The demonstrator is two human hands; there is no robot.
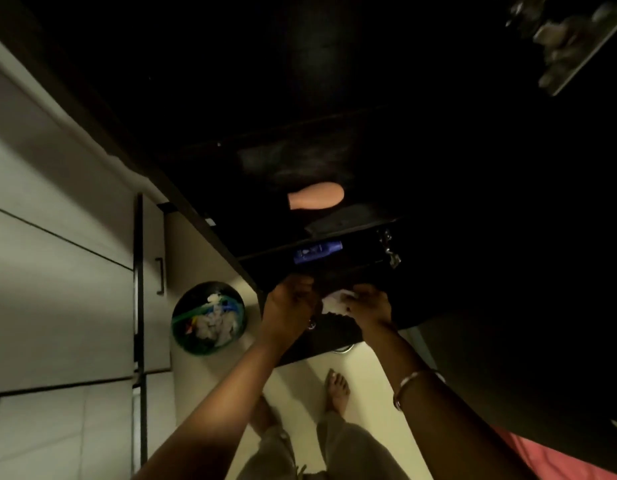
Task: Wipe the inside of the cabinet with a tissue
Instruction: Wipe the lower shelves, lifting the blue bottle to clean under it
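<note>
Two hands reach down into a dark cabinet (pixel 334 109), low in the head view. Left hand (pixel 289 306) is at the front edge of a lower shelf, fingers curled, but too dark to tell whether they grip anything. Right hand (pixel 369 304) sits just beside it, fingers bent round a crumpled white tissue (pixel 334 301) that lies between the two hands at the shelf front. Bangle (pixel 412 384) on the right wrist.

One blue bottle (pixel 317 252) lies on its side on the shelf just above the hands. Higher up, a peach oval object (pixel 315 195) rests on another shelf; cannot tell what it is. Small metal bits (pixel 390 249) at the right end of the bottle's shelf, blurred.

Round dark bin (pixel 208 318) stands on the pale floor (pixel 203 375) left of the cabinet, with white crumpled paper and coloured scraps inside. Bare feet (pixel 338 391) and light trousers at the bottom. Pale closet doors (pixel 57 271) fill the left side.
</note>
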